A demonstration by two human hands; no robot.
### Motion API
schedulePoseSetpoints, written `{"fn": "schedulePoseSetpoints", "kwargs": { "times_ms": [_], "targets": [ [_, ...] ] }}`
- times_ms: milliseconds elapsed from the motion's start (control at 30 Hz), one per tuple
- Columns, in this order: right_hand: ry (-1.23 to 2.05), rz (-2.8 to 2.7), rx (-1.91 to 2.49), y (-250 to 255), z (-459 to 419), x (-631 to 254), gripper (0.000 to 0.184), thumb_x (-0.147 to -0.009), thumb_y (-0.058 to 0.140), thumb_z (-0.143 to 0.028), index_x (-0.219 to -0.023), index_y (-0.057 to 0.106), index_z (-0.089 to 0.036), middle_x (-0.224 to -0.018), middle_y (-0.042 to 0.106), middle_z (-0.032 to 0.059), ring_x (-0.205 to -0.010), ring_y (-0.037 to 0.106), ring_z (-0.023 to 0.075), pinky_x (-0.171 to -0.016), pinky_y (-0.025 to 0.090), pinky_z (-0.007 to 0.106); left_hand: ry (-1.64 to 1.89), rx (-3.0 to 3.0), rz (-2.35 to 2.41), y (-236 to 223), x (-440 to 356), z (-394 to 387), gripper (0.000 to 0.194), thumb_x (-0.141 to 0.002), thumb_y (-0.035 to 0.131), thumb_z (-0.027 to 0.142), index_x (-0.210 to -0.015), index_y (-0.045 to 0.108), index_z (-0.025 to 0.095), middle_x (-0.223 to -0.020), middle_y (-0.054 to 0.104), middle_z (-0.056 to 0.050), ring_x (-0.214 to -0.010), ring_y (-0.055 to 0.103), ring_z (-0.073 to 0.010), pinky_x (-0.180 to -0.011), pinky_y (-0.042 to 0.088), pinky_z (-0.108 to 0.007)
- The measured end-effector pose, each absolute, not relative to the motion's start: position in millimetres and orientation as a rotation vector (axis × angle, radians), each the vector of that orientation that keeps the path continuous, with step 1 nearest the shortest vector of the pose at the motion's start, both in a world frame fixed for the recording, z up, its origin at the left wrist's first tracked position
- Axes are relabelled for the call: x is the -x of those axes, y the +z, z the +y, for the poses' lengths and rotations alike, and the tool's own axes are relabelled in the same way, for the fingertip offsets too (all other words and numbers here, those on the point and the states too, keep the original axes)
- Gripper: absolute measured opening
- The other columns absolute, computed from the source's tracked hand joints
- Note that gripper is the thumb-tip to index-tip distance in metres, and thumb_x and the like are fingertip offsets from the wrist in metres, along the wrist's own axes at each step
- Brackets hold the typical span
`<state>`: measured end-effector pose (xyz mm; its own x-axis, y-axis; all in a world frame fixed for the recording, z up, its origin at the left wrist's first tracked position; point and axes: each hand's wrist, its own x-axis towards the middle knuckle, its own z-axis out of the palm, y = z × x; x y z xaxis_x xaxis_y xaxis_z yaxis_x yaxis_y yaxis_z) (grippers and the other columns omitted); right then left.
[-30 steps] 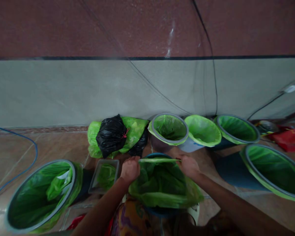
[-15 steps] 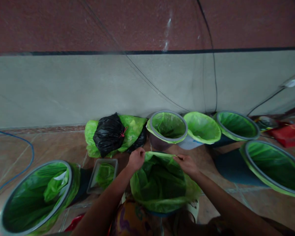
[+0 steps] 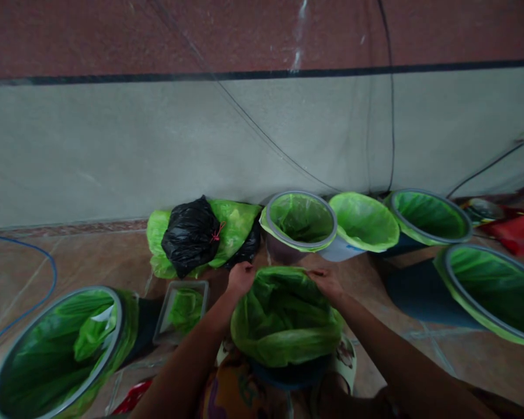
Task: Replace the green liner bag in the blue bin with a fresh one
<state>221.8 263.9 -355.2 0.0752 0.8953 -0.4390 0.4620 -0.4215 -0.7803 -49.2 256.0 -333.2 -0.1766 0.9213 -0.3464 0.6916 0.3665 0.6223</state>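
A green bin liner (image 3: 288,343) lines the blue bin (image 3: 290,375) between my feet, its top folded outward over the near rim. At the far left of the rim, my left hand (image 3: 241,278) is closed on the liner's edge. My right hand (image 3: 326,283) pinches the same edge at the far right. Between the two hands the liner's far edge lies over the rim. The inside of the liner is creased and dark, and most of the bin's body is hidden beneath it.
Lined bins stand around: a large bin (image 3: 56,355) at left, a purple bin (image 3: 299,221) and white bin (image 3: 362,224) by the wall, blue bins (image 3: 436,302) at right. Tied black bag (image 3: 191,235), plastic tray (image 3: 181,311), blue hose (image 3: 48,262) lie on the tiles.
The liner's far edge, held up taut between my hands before, now sits lower around the rim. Its near side hangs more neatly over the bin. The view has shifted slightly.
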Motion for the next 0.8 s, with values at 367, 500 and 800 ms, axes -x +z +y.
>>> {"fn": "schedulePoseSetpoints", "kwargs": {
  "times_ms": [367, 500, 800],
  "targets": [
    [1.398, -1.227, 1.965, -341, 236, -255, 0.029, -0.076, 0.059, -0.036, -0.087, 0.075, -0.014, -0.084, 0.076, 0.0090, -0.078, 0.069, 0.0208, -0.068, 0.052, 0.027, 0.545, -1.143, 1.767, -323, 80, 217, 0.023, -0.080, 0.056, 0.028, -0.085, 0.072, 0.013, -0.086, 0.075, -0.007, -0.074, 0.067, -0.0176, -0.068, 0.052, -0.027],
    [1.386, -1.213, 2.021, -331, 215, -264, 0.028, -0.075, 0.059, -0.033, -0.091, 0.075, -0.016, -0.083, 0.075, 0.0073, -0.074, 0.069, 0.0198, -0.062, 0.051, 0.026, 0.669, -0.905, 1.586, -312, 88, 182, 0.029, -0.076, 0.057, 0.035, -0.092, 0.070, 0.014, -0.086, 0.075, -0.006, -0.077, 0.069, -0.0190, -0.072, 0.054, -0.030],
    [1.187, -1.254, 2.179, -336, 160, -254, 0.028, -0.078, 0.051, -0.029, -0.086, 0.074, -0.015, -0.071, 0.072, 0.0077, -0.067, 0.067, 0.0204, -0.054, 0.045, 0.025, 0.553, -0.988, 1.593, -309, 91, 140, 0.019, -0.071, 0.055, 0.026, -0.081, 0.069, 0.017, -0.076, 0.072, -0.002, -0.071, 0.067, -0.0163, -0.068, 0.052, -0.027]
  ]
}}
